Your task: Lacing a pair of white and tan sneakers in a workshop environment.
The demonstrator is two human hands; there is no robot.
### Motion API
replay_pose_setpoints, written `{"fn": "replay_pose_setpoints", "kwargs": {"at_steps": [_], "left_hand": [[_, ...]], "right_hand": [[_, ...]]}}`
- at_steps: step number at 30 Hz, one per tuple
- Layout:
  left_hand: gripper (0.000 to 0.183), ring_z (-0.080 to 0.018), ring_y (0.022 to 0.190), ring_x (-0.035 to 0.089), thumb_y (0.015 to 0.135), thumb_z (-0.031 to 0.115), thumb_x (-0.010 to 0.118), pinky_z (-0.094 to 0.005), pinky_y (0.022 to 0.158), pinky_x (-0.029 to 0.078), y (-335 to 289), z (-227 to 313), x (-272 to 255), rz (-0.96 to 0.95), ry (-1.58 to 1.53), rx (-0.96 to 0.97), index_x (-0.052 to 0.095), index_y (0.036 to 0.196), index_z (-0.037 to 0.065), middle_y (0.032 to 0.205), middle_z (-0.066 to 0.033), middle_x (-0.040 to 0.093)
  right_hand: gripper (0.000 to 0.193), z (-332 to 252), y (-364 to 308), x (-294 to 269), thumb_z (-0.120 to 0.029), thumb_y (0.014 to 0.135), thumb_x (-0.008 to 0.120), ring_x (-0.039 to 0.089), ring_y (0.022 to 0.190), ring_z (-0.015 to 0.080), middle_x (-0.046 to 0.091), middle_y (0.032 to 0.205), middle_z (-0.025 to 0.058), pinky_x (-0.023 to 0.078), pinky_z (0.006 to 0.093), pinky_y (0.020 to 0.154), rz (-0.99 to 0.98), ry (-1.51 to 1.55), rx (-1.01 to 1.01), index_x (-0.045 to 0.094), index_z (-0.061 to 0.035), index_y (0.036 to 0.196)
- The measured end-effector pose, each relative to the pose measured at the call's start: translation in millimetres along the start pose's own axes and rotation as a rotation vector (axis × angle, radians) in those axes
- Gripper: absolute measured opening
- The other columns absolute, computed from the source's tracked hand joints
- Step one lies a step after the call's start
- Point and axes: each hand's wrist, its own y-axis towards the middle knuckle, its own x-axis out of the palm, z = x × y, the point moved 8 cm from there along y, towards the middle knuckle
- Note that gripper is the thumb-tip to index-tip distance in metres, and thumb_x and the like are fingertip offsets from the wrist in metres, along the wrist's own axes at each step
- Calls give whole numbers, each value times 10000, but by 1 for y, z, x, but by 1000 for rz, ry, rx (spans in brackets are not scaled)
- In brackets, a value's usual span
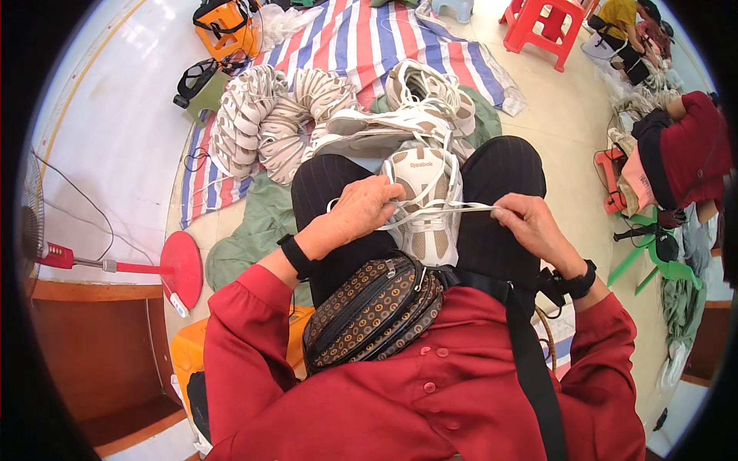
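Observation:
A white and beige sneaker (432, 244) is held upright between my knees, its tongue facing up. White shoelaces (470, 206) stretch across it from one hand to the other. My left hand (360, 206) is closed with its fingertips pinching the lace at the sneaker's left side. On the other side, my right hand (530, 219) pinches a lace end between thumb and fingers, pulled out to the right. Just beyond the sneaker lie several loose sneakers (427, 84) in a heap, some on their sides.
Rows of packed sneakers (244, 115) stand on a striped tarp (338, 38) ahead. A fan's red base (181, 273) is at left. A brown patterned waist bag (369, 307) sits on my lap. At right are a red stool (542, 31), a green stool (659, 257) and another person (696, 146).

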Motion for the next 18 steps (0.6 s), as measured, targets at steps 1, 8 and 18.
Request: {"fn": "replay_pose_setpoints", "kwargs": {"at_steps": [1, 8, 18], "left_hand": [[178, -315, 816, 590, 785, 82, 621, -407, 708, 481, 2, -1, 1, -10, 13, -13, 594, 959, 108, 866, -108, 562], [114, -307, 792, 589, 787, 65, 596, -404, 678, 474, 4, 6, -1, 46, -4, 56, 597, 898, 91, 825, -104, 558], [96, -330, 850, 579, 795, 56, 577, -403, 737, 473, -3, 5, -17, 55, -24, 25, 570, 891, 56, 881, -113, 569]], "right_hand": [[114, 5, 2, 0, -93, 868, 606, 544, 631, 223, 551, 697, 129, 439, 320, 601, 2, -1, 3, 614, 18, 842], [51, -3, 12, -20, 1, 864, 574, 587, 732, 289, 568, 813, 130, 464, 342, 655, 275, -148, -194, 601, 0, 907], [113, 21, 22, -8, -36, 920, 543, 566, 617, 105, 604, 772, 24, 456, 241, 538, 317, 308, 55, 633, -29, 988]]}}
